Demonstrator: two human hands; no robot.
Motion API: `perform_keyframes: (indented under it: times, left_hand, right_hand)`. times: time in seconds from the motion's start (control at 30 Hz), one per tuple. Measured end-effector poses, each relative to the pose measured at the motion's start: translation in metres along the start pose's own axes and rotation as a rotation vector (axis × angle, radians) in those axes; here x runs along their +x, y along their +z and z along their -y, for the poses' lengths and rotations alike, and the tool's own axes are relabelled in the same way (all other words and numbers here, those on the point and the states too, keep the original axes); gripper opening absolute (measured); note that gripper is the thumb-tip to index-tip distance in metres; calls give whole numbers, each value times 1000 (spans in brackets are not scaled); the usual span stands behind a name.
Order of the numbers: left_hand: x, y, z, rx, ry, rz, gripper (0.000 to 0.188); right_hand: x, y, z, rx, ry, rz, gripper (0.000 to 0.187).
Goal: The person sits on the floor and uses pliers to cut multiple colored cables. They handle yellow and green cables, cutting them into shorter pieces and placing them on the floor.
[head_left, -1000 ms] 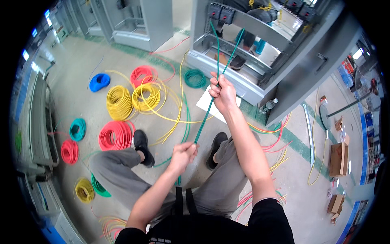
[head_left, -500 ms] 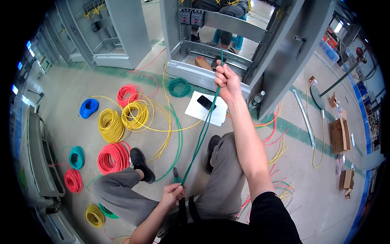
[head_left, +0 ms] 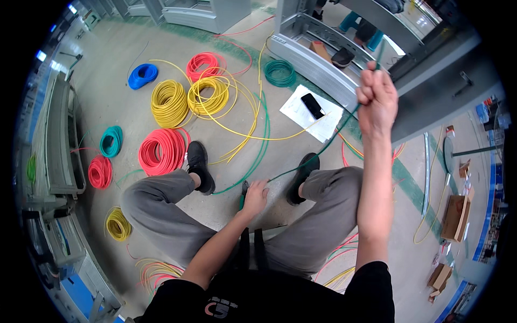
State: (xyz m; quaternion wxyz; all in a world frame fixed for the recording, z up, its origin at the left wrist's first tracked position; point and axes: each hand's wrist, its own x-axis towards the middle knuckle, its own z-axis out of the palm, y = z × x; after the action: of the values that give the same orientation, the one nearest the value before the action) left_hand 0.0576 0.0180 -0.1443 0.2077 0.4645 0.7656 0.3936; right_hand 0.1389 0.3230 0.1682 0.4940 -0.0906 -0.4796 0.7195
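A person sits with knees apart over the grey floor, and looking down in the head view I see both bare hands at work on a green wire [head_left: 291, 170]. The wire slants from between the shoes up to the right, across the space before an open metal cabinet [head_left: 318, 74]. The right hand [head_left: 378, 97] is raised high beside the cabinet, its fingers curled tight around the wire, a short length poking out above the fist. The left hand [head_left: 256, 198] is low between the knees, fingers drawn close together; the wire runs up to the fingertips, but I can't tell whether they pinch it. Right beside that hand is a pair of pliers [head_left: 243, 198], partly hidden; whether the fingers touch it I can't say. Beyond the right shoe [head_left: 306, 175] a black phone [head_left: 312, 105] rests on white papers [head_left: 295, 107], near a green coil [head_left: 279, 83]. Off to the left lie a blue coil [head_left: 141, 77], yellow coils [head_left: 172, 118] and a fat red coil [head_left: 175, 153].
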Motion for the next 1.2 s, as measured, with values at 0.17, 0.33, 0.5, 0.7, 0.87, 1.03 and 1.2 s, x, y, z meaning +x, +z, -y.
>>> perform_keyframes:
  times: [0.17,0.33,0.5,0.7,0.87,1.03,1.2]
  left_hand:
    - [-18,46,90,287,-704,215,46]
    - [-64,77,145,536,-854,374,55]
    - [-61,87,146,516,-897,389,70]
    - [-15,66,70,80,-861,288,50]
    - [95,4,-66,-177,-399,158,32]
    - [142,-50,-114,-322,-55,-34,58]
    - [147,-78,-120,-430,44,-5,66]
  right_hand:
    - [-19,16,0,-411,-242,-59,20]
    - [-31,22,-8,-1217,-547,228,21]
    - [-33,5,-36,-1182,-10,426,22]
    - [-17,-7,-56,-1070,434,515,17]
    - [-19,-5,-63,-1008,565,470,19]
    - [-22,-5,-73,-874,676,477,17]
    - [-23,14,-73,-812,741,483,14]
